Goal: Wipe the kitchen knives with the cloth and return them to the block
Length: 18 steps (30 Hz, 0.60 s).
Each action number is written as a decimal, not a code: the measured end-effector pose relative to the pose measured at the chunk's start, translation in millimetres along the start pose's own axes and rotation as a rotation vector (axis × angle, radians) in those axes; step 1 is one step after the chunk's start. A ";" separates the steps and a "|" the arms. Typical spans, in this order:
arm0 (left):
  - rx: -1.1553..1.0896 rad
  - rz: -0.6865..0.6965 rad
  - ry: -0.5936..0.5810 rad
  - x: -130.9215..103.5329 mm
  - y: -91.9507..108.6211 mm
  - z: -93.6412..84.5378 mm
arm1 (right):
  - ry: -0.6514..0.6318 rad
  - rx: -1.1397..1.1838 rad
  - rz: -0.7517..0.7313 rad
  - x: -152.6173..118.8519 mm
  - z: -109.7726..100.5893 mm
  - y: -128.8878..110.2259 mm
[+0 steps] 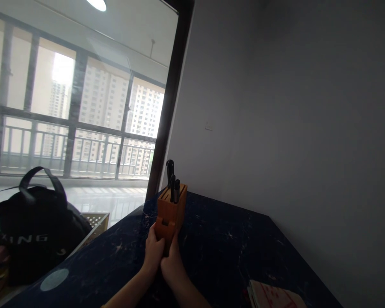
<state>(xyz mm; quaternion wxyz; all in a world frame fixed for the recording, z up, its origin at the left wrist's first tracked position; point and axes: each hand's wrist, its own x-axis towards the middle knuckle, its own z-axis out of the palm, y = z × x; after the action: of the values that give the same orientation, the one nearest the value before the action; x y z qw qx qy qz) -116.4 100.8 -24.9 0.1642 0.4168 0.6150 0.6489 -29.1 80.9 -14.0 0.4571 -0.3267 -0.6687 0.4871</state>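
Note:
A wooden knife block point(170, 214) stands upright on the dark blue marbled table point(218, 239). Several black-handled tools, one a knife point(170, 171) with a curved handle, stick out of its top slots. My left hand point(154, 250) grips the block's lower left side, thumb across the front face. On the lower right side, my right hand point(172, 261) holds it, its thumb also toward the front. The fingers behind the block are partly hidden.
At the bottom right lies a reddish patterned folded item point(274, 295). A round pale spot point(54, 279) marks the table's left. Beyond that edge, a black bag point(41, 231) sits on a perforated seat. Behind the table rises a grey wall point(276, 107); glass doors stand left.

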 end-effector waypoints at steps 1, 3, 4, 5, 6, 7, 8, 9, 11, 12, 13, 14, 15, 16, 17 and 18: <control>-0.004 0.019 -0.001 1.8 -2.0 0.3 | 0.031 -0.014 0.013 -0.3 1.6 1.3; -0.013 0.051 0.003 5.1 -5.6 1.0 | 0.090 -0.034 0.034 -0.7 4.2 1.6; -0.018 0.061 0.003 6.7 -7.4 1.2 | 0.103 -0.038 0.032 -0.5 5.4 0.8; -0.024 0.068 0.003 8.1 -9.0 1.2 | 0.113 -0.041 0.033 -0.1 6.7 -0.2; -0.031 0.071 0.003 9.4 -10.6 1.2 | 0.126 -0.046 0.038 0.6 8.3 -1.2; -0.038 0.072 0.004 10.7 -12.1 1.0 | 0.138 -0.051 0.047 1.4 9.9 -2.0; -0.046 0.071 0.004 11.9 -13.5 0.7 | 0.147 -0.056 0.058 2.2 11.6 -2.4; -0.054 0.069 0.005 12.9 -14.7 0.4 | 0.155 -0.061 0.070 2.9 13.3 -2.5; -0.073 0.065 0.004 14.3 -16.4 -0.1 | 0.162 -0.069 0.093 3.6 15.9 -1.9; -0.082 0.065 0.002 14.7 -17.0 -0.2 | 0.161 -0.072 0.102 3.6 16.6 -1.5; -0.092 0.065 0.001 14.9 -17.5 -0.4 | 0.154 -0.075 0.109 3.5 17.1 -1.0; -0.101 0.065 0.000 14.9 -17.8 -0.4 | 0.145 -0.078 0.113 3.3 17.2 -0.7; -0.108 0.065 0.000 14.8 -18.0 -0.4 | 0.138 -0.081 0.115 3.1 17.1 -0.4; -0.114 0.065 -0.001 14.5 -18.2 -0.5 | 0.132 -0.084 0.114 2.9 16.9 -0.1; -0.119 0.065 -0.001 14.1 -18.4 -0.5 | 0.130 -0.086 0.111 2.7 16.6 0.3; -0.124 0.064 -0.001 13.6 -18.5 -0.5 | 0.132 -0.089 0.104 2.7 16.4 0.7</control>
<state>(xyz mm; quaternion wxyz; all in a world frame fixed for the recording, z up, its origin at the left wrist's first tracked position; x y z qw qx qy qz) -130.4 113.8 -37.5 0.1694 0.4256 0.5601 0.6903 -45.3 77.6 -15.6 0.4591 -0.4122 -0.6402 0.4576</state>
